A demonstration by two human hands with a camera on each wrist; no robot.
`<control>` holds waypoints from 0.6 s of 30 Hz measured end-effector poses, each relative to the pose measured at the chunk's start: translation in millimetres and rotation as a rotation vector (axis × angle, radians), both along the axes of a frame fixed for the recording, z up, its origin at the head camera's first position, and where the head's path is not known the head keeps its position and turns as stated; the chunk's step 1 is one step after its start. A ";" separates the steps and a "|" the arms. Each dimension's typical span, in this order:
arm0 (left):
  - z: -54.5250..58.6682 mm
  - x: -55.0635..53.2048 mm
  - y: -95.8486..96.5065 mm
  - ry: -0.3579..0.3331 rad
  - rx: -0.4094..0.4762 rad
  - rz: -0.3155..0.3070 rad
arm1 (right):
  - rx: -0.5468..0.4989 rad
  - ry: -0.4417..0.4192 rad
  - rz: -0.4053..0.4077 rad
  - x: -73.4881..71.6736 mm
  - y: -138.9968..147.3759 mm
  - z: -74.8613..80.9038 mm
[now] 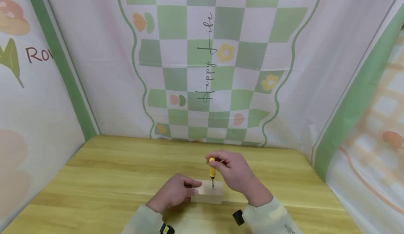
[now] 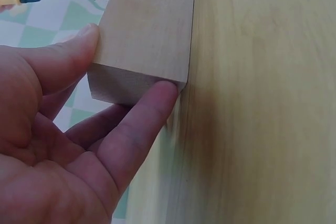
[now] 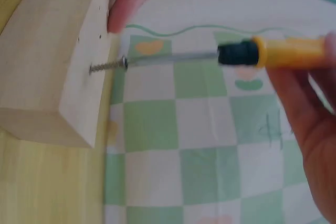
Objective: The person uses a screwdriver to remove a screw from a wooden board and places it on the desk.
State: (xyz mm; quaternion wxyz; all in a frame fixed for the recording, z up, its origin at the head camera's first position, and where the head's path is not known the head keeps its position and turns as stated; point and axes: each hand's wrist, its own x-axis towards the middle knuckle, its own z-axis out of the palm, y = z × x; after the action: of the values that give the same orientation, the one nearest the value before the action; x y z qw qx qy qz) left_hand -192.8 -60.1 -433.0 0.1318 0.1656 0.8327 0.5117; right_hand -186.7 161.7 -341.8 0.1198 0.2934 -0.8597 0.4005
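Note:
A pale wooden block lies on the table in front of me. My left hand holds its left end, thumb along the top edge and fingers against the end face, as the left wrist view shows. Above the block, my right hand pinches the yellow handle of a screwdriver held upright. The driver's tip meets the head of a screw in the right wrist view. That screw stands in the block's top face with much of its thread exposed. Small dark holes mark the same face.
A wood-grain table spreads out around the block. Behind it hangs a green-and-white checkered cloth, with more printed cloth at the left and right sides. Dark straps with small devices sit on the sleeved wrists.

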 end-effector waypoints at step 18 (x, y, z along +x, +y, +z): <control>-1.4 1.1 -0.7 -0.032 0.068 -0.011 | 0.196 0.517 -0.359 19.8 -33.4 -15.7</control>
State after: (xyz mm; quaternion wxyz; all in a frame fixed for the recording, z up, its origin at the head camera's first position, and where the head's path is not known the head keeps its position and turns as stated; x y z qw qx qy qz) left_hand -191.7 -60.8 -434.4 0.1422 0.1664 0.8117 0.5415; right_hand -166.8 128.3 -357.4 0.3741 0.2392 -0.8733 0.2004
